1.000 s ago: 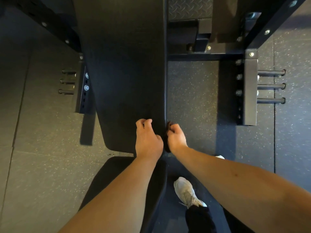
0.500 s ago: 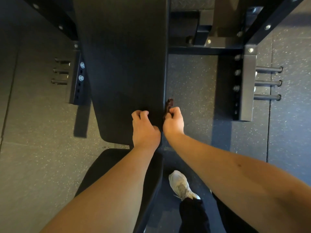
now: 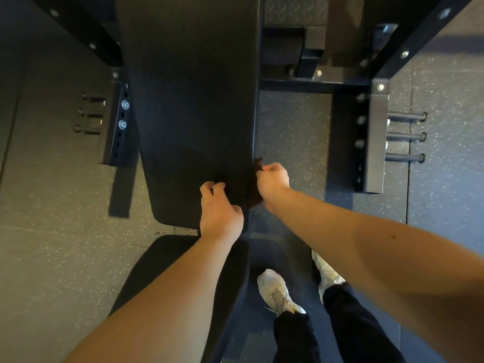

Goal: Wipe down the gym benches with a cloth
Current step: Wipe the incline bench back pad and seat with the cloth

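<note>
— As we look down on the long black padded bench (image 3: 191, 100), where do we find the cloth?

— We see the small dark brown cloth (image 3: 255, 187) draped over the pad's right edge near its lower end, hanging down the side. Our right hand (image 3: 272, 179) pinches it from the side, fingers curled round its upper fold.

— And our left hand (image 3: 218, 208)?

— It rests on top of the pad just left of the cloth, fingers curled under. We cannot tell whether they catch the cloth's edge or only press on the pad.

— What lies around us?

— Below the long pad we see the black seat pad (image 3: 152, 263), with a narrow gap between the two. Grey speckled rubber floor (image 3: 301, 132) spreads on both sides. A black steel rack upright (image 3: 375, 142) with three horizontal pegs stands well to the right. Our white trainers (image 3: 277, 292) stand on the floor right of the seat.
</note>
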A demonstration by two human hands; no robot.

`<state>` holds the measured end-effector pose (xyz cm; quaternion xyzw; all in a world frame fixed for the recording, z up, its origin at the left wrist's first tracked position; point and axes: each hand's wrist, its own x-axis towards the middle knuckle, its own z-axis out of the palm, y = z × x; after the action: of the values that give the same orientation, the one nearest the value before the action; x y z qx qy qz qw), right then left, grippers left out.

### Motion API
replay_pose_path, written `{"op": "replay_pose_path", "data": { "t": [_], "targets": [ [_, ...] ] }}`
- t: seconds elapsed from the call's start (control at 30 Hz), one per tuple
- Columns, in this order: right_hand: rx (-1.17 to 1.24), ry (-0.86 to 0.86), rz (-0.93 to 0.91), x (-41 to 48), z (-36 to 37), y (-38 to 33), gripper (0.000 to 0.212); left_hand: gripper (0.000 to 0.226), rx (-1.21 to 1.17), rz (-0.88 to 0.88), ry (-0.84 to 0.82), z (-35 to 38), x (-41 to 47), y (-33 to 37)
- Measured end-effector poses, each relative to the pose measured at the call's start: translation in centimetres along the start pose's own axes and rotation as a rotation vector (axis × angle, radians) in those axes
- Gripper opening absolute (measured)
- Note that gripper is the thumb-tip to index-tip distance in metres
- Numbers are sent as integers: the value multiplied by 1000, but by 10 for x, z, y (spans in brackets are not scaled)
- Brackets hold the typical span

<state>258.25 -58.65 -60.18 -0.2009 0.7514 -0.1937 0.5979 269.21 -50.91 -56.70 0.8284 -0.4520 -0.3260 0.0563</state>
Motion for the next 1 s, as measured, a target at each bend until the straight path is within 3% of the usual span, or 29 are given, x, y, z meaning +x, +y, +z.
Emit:
{"op": "replay_pose_path", "data": {
  "t": [0.1, 0.2, 0.43, 0.53, 0.6, 0.87, 1.0],
  "targets": [
    [-17, -8, -145, -5, -3, -3, 9, 62, -6, -3, 11, -1, 3, 2],
    [-97, -9, -139, -16, 9, 37, 8, 62, 9, -15, -28, -1, 3, -2],
    [-92, -91, 211, -22, 17, 115, 22, 62, 92, -110, -56, -1, -4, -12],
    [168, -115, 447, -19, 18, 103, 26, 61, 87, -122, -78, -6, -5, -15],
    [213, -120, 532, -20, 14, 83, 19, 61, 65, -140, -102, -11, -7, -14],
    [21, -175, 373, -58, -16, -3, 21, 45, -21, -110, -161, -51, -21, 9],
    [148, -286, 361, -101, -45, -22, 13, 39, -105, -126, -200, -72, -34, 16]
  ]
}}
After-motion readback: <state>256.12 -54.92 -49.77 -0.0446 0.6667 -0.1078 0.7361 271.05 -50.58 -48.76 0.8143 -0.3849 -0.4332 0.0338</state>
